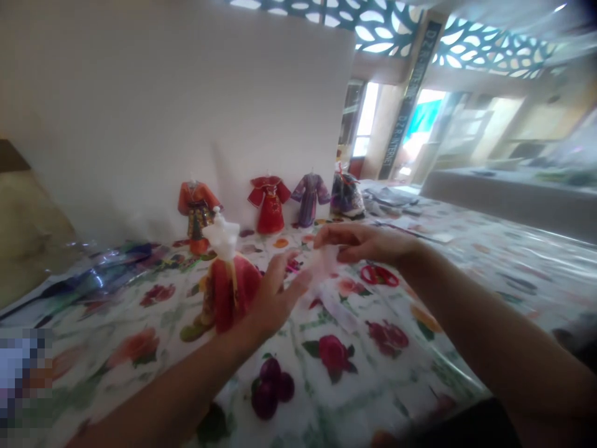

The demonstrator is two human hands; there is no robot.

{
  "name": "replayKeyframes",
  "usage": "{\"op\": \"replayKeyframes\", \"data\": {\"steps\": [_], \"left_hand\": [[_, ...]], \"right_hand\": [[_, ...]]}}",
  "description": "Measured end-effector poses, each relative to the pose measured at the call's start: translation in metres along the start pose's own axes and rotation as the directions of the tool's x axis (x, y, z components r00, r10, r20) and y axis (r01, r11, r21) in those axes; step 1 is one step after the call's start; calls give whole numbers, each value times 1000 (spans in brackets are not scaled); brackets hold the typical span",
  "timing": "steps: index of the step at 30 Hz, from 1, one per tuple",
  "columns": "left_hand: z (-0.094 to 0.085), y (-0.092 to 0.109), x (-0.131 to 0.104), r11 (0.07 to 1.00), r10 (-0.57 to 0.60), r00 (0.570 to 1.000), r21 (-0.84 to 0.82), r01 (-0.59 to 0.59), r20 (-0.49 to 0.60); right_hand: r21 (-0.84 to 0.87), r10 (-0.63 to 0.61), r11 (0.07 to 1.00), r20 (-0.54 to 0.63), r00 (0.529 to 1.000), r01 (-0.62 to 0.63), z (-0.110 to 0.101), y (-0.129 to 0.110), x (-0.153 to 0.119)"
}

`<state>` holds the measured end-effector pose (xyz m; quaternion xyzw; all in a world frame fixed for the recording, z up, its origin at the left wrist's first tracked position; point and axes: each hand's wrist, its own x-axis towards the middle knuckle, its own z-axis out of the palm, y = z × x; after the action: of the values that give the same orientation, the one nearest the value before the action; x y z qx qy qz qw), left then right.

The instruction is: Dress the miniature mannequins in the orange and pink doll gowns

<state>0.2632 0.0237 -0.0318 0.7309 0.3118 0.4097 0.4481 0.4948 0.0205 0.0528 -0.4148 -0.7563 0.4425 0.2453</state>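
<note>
Between my two hands hangs a small piece of sheer whitish cloth (328, 264), blurred by motion, with a pale strip trailing down to the tablecloth. My left hand (275, 295) pinches its near left side. From above and to the right, the fingers of my right hand (359, 241) close on its upper edge. Just left of my left hand stands a white miniature dress form (224, 236) wearing a red skirt (237, 286) with a yellowish front band. Red-handled scissors (380, 275) lie right of the cloth, their blades hard to make out.
Along the white wall (186, 93) stand several dressed miniatures: an orange robe (198, 202), a red dress (269, 202), a purple robe (310, 198) and a dark gown (347, 196). Clear plastic and dark fabric (121, 264) lie at left on the fruit-printed tablecloth (186, 386).
</note>
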Motion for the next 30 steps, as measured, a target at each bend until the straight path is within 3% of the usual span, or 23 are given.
{"op": "replayKeyframes", "data": {"steps": [3, 5, 7, 9, 11, 14, 16, 19, 21, 23, 26, 30], "left_hand": [[8, -5, 3, 928, -67, 983, -351, 124, 171], [10, -5, -1, 888, -39, 958, -430, 165, 285], [8, 0, -9, 931, 10, 977, -358, 69, 214], [2, 7, -21, 982, 109, 994, -155, -104, 23], [-4, 14, -32, 975, 216, 972, 71, -209, -96], [-9, 20, -39, 930, 317, 941, 235, -283, -120], [-11, 19, -35, 938, 324, 935, 179, -297, -143], [-14, 15, -28, 964, 179, 960, -158, -216, -217], [-18, 14, -26, 899, -9, 983, -432, -71, -181], [-22, 15, -28, 792, -158, 983, -607, 68, -95], [-25, 18, -34, 688, -235, 971, -712, 137, -39], [-28, 17, -40, 644, -251, 968, -751, 146, -27]], "right_hand": [[66, -108, 993, 208, 972, 96, 12, -22, -1], [35, -115, 993, 231, 966, 110, 18, -29, 1], [-1, -98, 995, 169, 981, 100, 25, -32, 3], [-6, -58, 998, 48, 997, 59, 33, -33, 5], [41, -13, 999, -68, 998, 16, 44, -34, 8], [165, 4, 986, -182, 983, 26, 64, -35, 15], [320, 25, 946, -205, 978, 43, 74, -37, 18], [563, 42, 823, -192, 981, 75, 79, -38, 19], [602, -6, 783, -243, 970, 156, 79, -35, 16], [540, -43, 809, -337, 941, 230, 80, -27, 12], [429, 3, 889, -353, 936, 159, 93, -7, 9], [436, 14, 898, -164, 986, 59, 120, 15, 12]]}}
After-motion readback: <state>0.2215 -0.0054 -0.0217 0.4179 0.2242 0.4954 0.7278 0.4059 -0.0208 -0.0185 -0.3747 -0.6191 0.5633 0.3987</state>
